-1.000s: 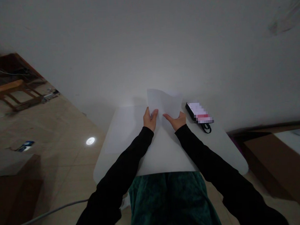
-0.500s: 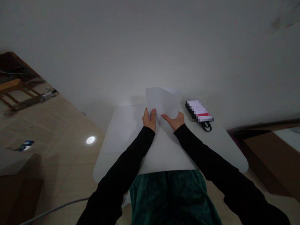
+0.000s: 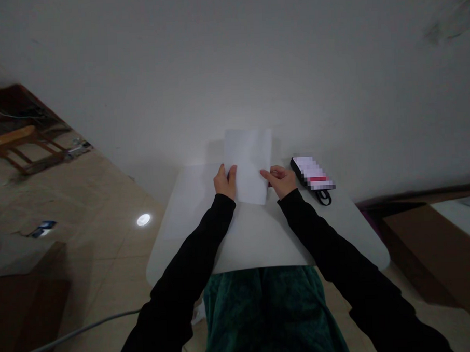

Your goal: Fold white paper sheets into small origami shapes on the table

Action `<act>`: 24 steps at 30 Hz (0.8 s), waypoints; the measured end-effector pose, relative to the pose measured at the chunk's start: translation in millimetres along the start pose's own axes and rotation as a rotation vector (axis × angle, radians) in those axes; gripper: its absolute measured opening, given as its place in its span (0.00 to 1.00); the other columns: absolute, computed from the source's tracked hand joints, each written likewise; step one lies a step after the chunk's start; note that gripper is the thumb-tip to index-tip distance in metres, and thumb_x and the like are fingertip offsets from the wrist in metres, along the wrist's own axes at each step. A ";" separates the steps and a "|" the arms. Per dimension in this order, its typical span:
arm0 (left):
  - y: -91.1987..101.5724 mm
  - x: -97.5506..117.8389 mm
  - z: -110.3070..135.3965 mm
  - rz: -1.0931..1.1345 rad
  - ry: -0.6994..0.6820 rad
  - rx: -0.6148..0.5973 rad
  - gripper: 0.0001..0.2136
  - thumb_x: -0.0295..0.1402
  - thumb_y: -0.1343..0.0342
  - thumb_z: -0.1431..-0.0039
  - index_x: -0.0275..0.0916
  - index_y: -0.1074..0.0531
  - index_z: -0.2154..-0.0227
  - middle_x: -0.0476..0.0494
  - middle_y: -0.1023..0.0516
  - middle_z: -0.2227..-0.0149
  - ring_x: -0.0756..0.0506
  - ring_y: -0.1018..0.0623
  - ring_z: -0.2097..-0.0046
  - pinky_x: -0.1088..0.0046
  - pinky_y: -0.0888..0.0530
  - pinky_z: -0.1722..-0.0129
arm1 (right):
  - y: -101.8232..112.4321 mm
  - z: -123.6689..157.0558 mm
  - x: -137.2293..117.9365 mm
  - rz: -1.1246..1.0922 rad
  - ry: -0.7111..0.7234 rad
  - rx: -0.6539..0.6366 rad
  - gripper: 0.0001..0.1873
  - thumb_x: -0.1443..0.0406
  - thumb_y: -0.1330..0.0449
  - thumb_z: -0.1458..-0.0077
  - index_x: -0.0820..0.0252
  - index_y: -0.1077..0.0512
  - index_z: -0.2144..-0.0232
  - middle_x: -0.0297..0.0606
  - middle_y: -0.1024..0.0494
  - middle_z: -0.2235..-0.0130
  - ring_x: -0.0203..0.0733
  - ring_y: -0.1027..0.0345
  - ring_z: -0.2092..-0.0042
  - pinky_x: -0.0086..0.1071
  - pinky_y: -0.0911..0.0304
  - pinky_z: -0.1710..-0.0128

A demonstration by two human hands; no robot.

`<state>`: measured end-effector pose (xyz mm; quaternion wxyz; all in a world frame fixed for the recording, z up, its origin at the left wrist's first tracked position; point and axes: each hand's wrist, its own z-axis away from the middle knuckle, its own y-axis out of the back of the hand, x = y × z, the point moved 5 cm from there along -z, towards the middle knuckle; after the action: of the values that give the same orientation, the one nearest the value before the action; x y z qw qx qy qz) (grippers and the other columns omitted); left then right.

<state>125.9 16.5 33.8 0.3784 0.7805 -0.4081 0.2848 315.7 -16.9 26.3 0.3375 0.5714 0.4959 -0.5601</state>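
A white sheet of paper (image 3: 248,162) is held upright above the far part of a small white table (image 3: 261,237). My left hand (image 3: 224,180) pinches its left edge, thumb on the front. My right hand (image 3: 282,180) pinches the right edge low down, fingers curled. Both sleeves are black. The paper's lower corner hangs just over the tabletop between my hands.
A dark phone-like device (image 3: 312,175) with a black looped cord (image 3: 323,197) lies on the table right of my right hand. A white wall stands behind the table. Wooden furniture (image 3: 19,138) is far left, a brown surface (image 3: 436,250) at right, tiled floor at left.
The paper has been lifted and turned more upright and squarer. My hands moved apart to its side edges; my right hand shifted right and closed on the edge.
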 end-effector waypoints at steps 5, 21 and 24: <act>-6.8 -0.2 -1.0 -0.059 -0.036 -0.135 0.16 0.45 0.52 0.35 0.36 0.29 0.60 0.38 0.22 0.66 0.40 0.21 0.61 0.63 0.26 0.58 | 12.9 -10.8 -6.5 -0.012 -0.034 0.018 0.22 0.51 0.28 0.67 0.61 0.24 0.73 0.36 0.20 0.75 0.40 0.27 0.75 0.33 0.30 0.78; -9.1 2.1 -0.3 0.011 -0.079 -0.238 0.15 0.46 0.50 0.37 0.39 0.28 0.64 0.39 0.22 0.68 0.41 0.22 0.64 0.63 0.26 0.61 | 35.5 -26.7 -6.6 -0.152 -0.079 0.118 0.19 0.59 0.26 0.71 0.61 0.24 0.74 0.32 0.21 0.76 0.38 0.26 0.74 0.35 0.26 0.73; -9.0 2.1 0.1 0.063 -0.065 -0.260 0.16 0.46 0.49 0.38 0.38 0.27 0.62 0.39 0.21 0.66 0.41 0.22 0.64 0.63 0.25 0.61 | 34.7 -27.1 -11.3 -0.167 -0.019 0.126 0.22 0.58 0.26 0.70 0.61 0.23 0.70 0.32 0.19 0.73 0.38 0.26 0.72 0.35 0.26 0.71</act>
<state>134.6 18.9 32.1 0.4535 0.7205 -0.4781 0.2159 358.1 -3.2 35.3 0.2578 0.5430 0.5023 -0.6216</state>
